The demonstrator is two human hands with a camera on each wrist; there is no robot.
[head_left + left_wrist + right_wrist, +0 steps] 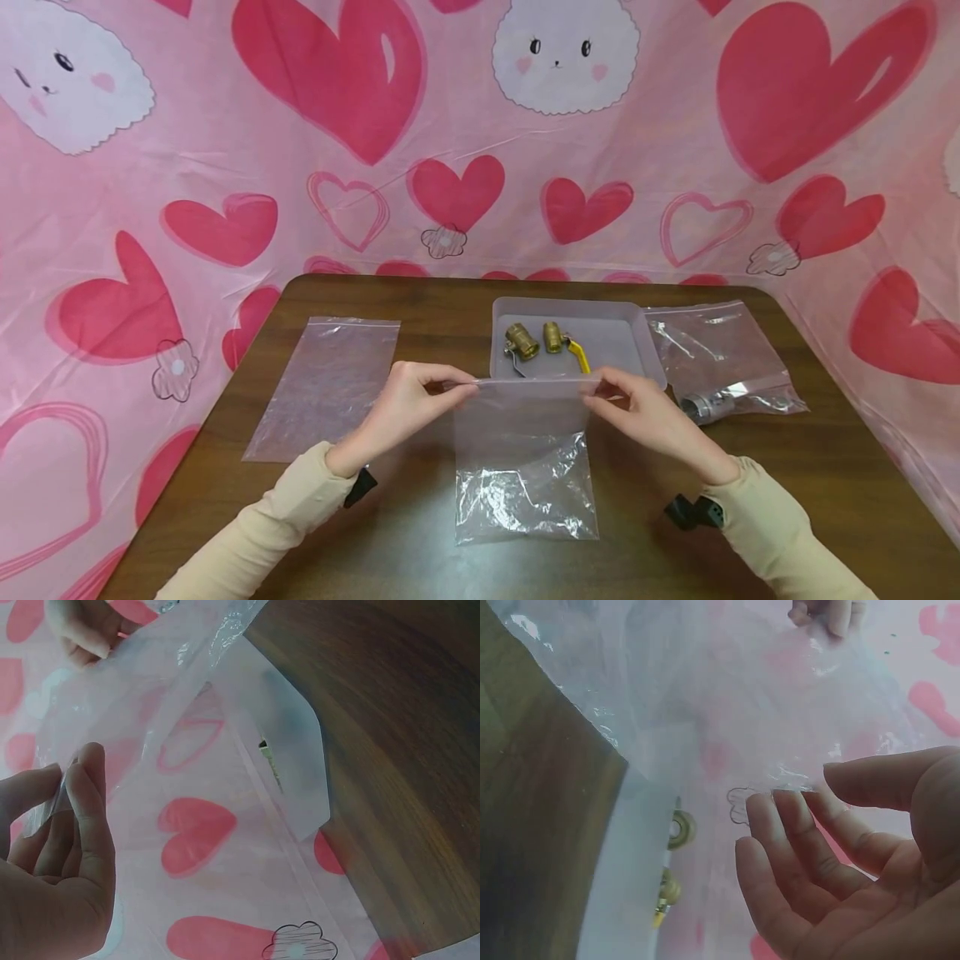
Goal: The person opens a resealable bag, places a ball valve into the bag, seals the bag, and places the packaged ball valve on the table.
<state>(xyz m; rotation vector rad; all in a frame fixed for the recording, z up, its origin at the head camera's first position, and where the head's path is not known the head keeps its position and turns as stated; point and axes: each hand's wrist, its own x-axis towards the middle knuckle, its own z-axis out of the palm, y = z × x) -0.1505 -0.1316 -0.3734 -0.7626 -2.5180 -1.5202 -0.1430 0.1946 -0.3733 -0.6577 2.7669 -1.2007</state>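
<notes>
Holding a clear plastic bag (521, 492) by its upper edge, both hands are working over the middle of the table (420, 533). Left hand (408, 400) is pinching the left end of that edge between thumb and fingers; the left wrist view is showing the film caught between them. Right hand (645, 410) is pinching near the right end, thumb and fingertips meeting at the film. Bag is stretching between the two hands, its upper part hiding the near side of a pale tray (618, 346); cannot tell whether its lower end is touching the table.

Inside the tray, two brass valves are lying side by side: a larger one (523, 342) with a grey lever (515, 361), left, and a smaller one (552, 337) with a yellow lever (579, 355), right. Left of the hands, a flat bag (330, 375) is lying on the table. Beside the tray's right side, another bag (723, 346) is lying with a metal fitting (707, 407) at its near end. Pink heart-patterned cloth (480, 108) is hanging behind.
</notes>
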